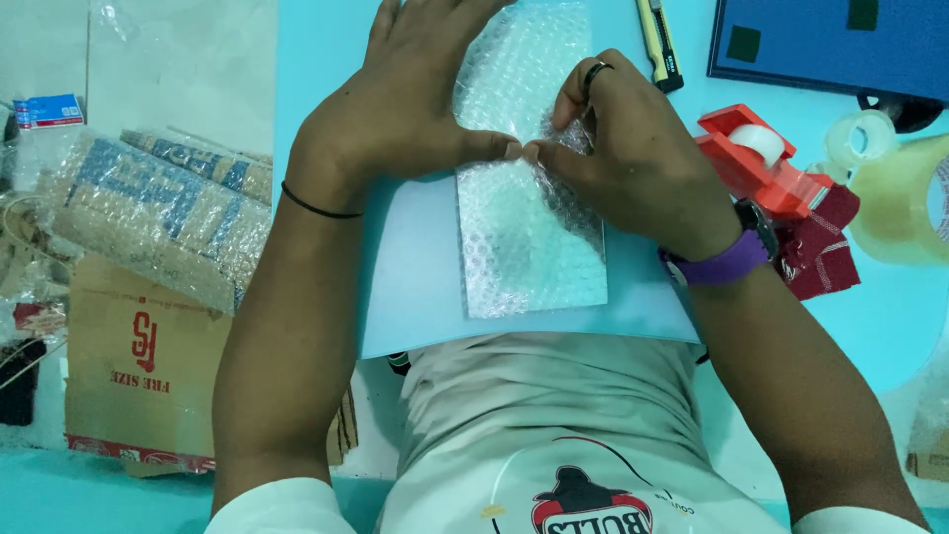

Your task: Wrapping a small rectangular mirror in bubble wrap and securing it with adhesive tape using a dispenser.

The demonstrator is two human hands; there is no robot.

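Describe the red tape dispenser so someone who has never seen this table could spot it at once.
Start at the light blue table and find the person's right hand, pressing the bubble wrap at the middle. Just beyond that wrist, past the purple watch strap, sits the tape dispenser. It is the only bright red plastic thing there, carrying a small whitish roll, unlike the loose clear tape rolls beside it.

Both forearms reach forward from lower frame, converging toward centre. Left hand [405, 99] lies flat, palm down, fingers stretched forward, thumb angled inward. Right hand [623, 148] curled, knuckles up, fingers bent under, thumb pointing inward. Thumb tips touch at centre. Thin black band on left wrist, purple strap on right wrist, dark ring on right finger.
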